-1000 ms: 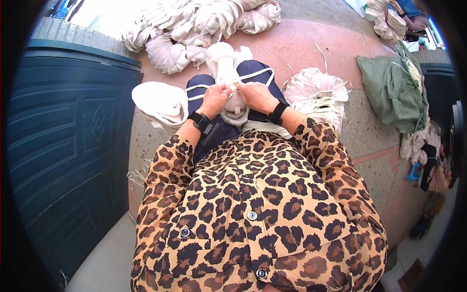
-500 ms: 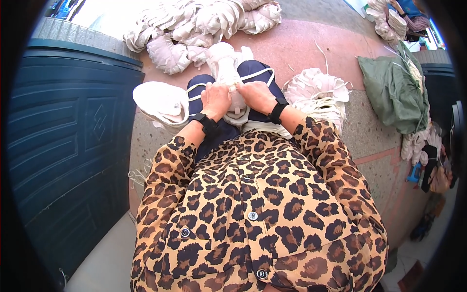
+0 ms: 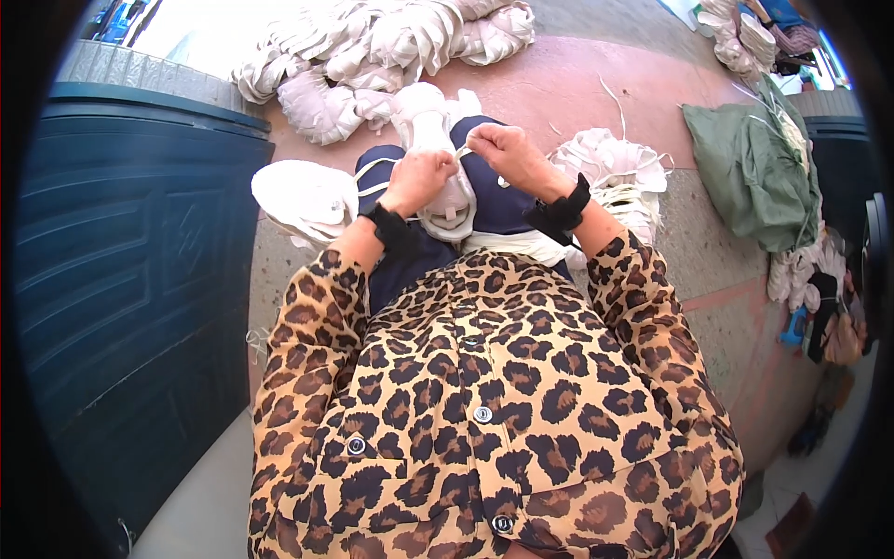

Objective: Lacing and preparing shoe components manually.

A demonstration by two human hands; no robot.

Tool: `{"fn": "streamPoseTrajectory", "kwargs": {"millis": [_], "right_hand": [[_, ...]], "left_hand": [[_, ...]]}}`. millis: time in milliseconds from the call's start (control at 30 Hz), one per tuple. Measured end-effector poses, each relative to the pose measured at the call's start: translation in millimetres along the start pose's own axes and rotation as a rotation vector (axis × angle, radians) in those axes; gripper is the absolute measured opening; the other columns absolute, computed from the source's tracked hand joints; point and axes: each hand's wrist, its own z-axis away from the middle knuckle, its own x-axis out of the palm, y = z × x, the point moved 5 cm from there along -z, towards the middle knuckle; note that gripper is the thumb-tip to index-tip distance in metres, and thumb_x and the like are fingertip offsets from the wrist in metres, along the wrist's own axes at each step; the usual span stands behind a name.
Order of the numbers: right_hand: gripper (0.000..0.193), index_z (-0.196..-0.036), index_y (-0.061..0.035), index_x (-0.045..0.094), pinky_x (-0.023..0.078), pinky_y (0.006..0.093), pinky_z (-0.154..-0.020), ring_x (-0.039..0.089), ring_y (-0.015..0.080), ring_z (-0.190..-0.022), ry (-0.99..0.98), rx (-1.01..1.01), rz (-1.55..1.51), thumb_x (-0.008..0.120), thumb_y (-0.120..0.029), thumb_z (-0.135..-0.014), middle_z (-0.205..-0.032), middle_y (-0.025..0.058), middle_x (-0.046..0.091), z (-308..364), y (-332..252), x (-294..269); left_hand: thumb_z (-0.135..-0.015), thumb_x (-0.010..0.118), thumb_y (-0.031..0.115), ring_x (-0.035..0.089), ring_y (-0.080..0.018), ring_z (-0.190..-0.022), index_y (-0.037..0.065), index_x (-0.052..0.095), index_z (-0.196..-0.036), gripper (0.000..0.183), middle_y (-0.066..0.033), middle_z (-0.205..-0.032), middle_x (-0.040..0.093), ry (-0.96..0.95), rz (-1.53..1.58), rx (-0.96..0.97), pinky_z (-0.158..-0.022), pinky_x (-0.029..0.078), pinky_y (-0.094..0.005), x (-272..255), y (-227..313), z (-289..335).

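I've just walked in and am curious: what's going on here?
A person in a leopard-print shirt is working with both hands on a pale bundle in their lap. The right hand pinches a pale cord that runs to the left hand, closed over the bundle. A white piece lies to the left, a small pile to the right, and a bigger heap ahead.
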Motion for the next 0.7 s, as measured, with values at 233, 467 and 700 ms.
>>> {"fn": "streamPoseTrajectory", "kwargs": {"millis": [233, 467, 700], "right_hand": [[0.019, -0.090, 0.0007, 0.054, 0.045, 0.0410, -0.071, 0.057, 0.0370, -0.082, -0.060, 0.357, 0.000, 0.045, -0.016, -0.086, -0.085, 0.0234, 0.059, 17.0, 29.3, 16.9], [0.017, -0.077, 0.0009, 0.062, 0.045, 0.0407, -0.075, 0.056, 0.0339, -0.084, -0.038, 0.056, 0.329, 0.051, -0.012, -0.076, -0.083, 0.0199, 0.059, 12.4, 8.1, 44.3], [0.016, -0.074, 0.0010, 0.062, 0.045, 0.0385, -0.076, 0.055, 0.0321, -0.084, -0.064, -0.018, 0.451, 0.049, -0.007, -0.071, -0.083, 0.0181, 0.057, 8.7, -0.2, 50.5]], "left_hand": [[-0.083, 0.057, 0.018, 0.048, -0.0038, -0.063, 0.000, 0.063, -0.083, 0.019, 0.0015, -0.067, 0.058, -0.091, 0.512, -0.070, -0.060, 0.040, -0.0197, -47.5, 37.8, -42.3], [-0.083, 0.058, 0.018, 0.049, -0.0051, -0.068, -0.001, 0.062, -0.085, 0.019, 0.0016, -0.072, 0.057, -0.030, 0.661, -0.139, -0.064, 0.040, -0.0192, -54.2, 38.8, -42.5], [-0.083, 0.059, 0.016, 0.049, -0.0062, -0.067, -0.001, 0.061, -0.084, 0.018, -0.0001, -0.072, 0.058, 0.026, 0.779, -0.149, -0.064, 0.040, -0.0196, -59.7, 28.8, -39.2]]}}
